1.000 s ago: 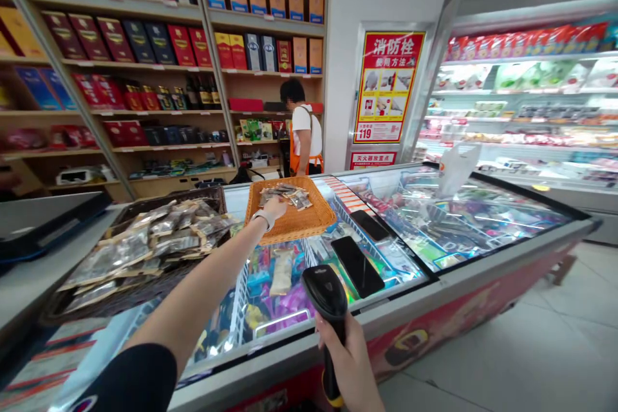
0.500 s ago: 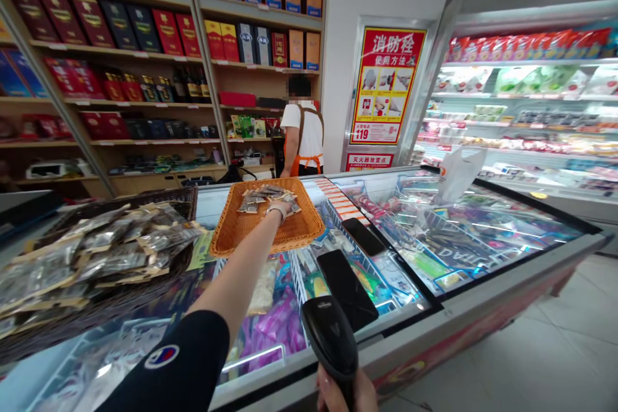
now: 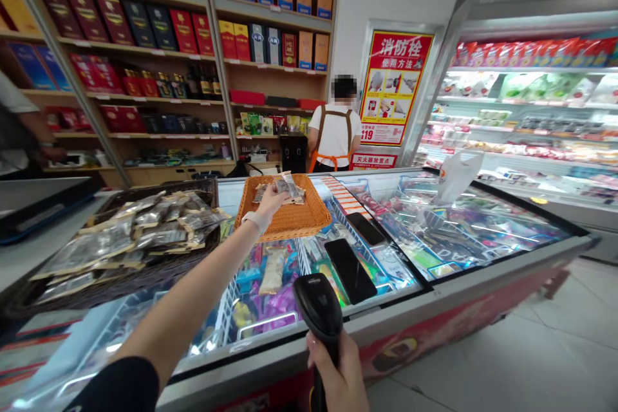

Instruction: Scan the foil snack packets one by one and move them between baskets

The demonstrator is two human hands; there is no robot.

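Note:
My left hand reaches over the orange woven basket, its fingers closed on a small clear packet. More such packets lie beneath it at the basket's far side. Low in the view, my right hand is wrapped round the handle of a black barcode scanner, whose head points up and forward. To the left, a dark wicker basket is heaped with silvery, tan-edged packets.
Two black phones lie on the glass-topped freezer. A plastic bag stands farther right. Behind are a person in an orange-tied apron, shelves of boxes and a lit cooler. Another person's arm shows at far left.
My left hand has lifted a packet from the pile and drawn slightly left. The view has shifted a little. The person behind has moved right, and another person's arm has appeared at left.

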